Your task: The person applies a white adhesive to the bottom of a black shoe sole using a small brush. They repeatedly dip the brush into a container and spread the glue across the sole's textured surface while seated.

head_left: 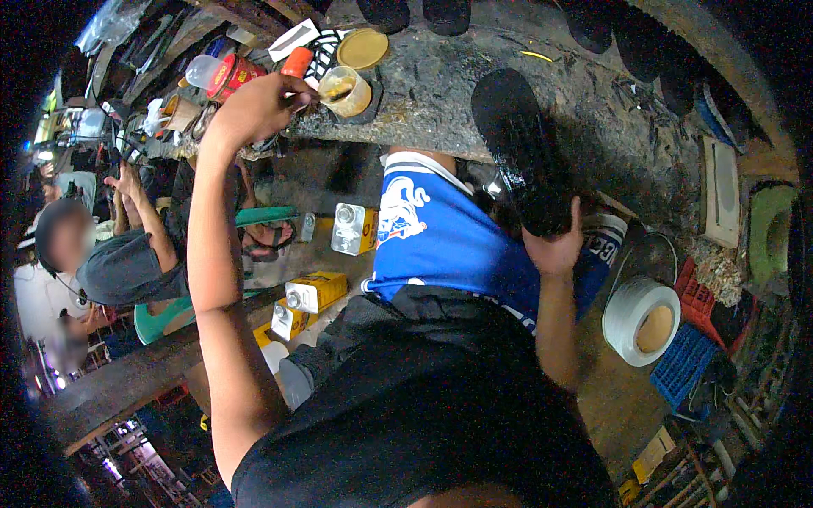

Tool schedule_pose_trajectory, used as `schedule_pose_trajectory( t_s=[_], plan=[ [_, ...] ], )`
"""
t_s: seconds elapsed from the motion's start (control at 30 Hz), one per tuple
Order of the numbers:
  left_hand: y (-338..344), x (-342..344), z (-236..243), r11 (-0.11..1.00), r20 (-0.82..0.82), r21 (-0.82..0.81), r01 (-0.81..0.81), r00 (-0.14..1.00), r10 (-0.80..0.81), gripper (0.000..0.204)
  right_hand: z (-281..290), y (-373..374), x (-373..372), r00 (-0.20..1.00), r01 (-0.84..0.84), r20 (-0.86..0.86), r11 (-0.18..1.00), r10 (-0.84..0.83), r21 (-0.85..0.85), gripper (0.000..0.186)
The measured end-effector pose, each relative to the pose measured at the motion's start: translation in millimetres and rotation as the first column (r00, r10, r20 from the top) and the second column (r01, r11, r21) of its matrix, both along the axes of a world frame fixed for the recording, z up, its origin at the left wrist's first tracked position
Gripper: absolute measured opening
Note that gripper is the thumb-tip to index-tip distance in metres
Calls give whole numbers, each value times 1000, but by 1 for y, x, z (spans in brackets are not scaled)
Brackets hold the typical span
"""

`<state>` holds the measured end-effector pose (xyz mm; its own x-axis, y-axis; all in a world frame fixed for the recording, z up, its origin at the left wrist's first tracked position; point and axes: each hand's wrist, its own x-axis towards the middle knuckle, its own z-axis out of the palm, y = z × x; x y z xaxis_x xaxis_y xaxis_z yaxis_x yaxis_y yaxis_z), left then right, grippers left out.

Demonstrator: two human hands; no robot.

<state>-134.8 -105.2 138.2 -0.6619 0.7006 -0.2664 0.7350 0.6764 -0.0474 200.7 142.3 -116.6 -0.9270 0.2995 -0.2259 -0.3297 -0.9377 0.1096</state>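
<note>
At the bench's near edge, my left hand (pixel 258 110) is closed in a pinch on what looks like a small brush, mostly hidden by my fingers. Its dark end (pixel 340 93) dips into a translucent plastic tub (pixel 358 100) with yellowish-brown contents. Over my lap, my right hand (pixel 555 247) grips one end of a long black shoe sole (pixel 508 114). The sole slants up over the bench edge, and part of its surface shines as if wet. Behind the tub lies a round tan lid (pixel 362 49).
A worn, stained bench (pixel 432 93) runs across the front, with black footwear (pixel 593 25) along its far side. Left of the tub stand an orange cap (pixel 296 62) and a red container (pixel 233 76). Yellow cans (pixel 315 292), a white roll (pixel 641 320) and a seated person (pixel 127 254) are below.
</note>
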Motion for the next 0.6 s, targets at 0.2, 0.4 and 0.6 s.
schedule_pose_trajectory(
  t_s=[0.2,0.4,0.6],
  plan=[
    [-21,1,15,980,-82,197,16,997,1,24,7,-3,-2,995,-14,-92,986,29,167,59],
    [-57,23,0,914,-63,361,-182,974,218,26,6,-6,-6,997,-34,-78,997,28,-73,62],
    [-58,62,-31,726,-33,668,-162,969,247,29,3,-5,-1,994,-72,-82,996,77,58,58]
  ],
)
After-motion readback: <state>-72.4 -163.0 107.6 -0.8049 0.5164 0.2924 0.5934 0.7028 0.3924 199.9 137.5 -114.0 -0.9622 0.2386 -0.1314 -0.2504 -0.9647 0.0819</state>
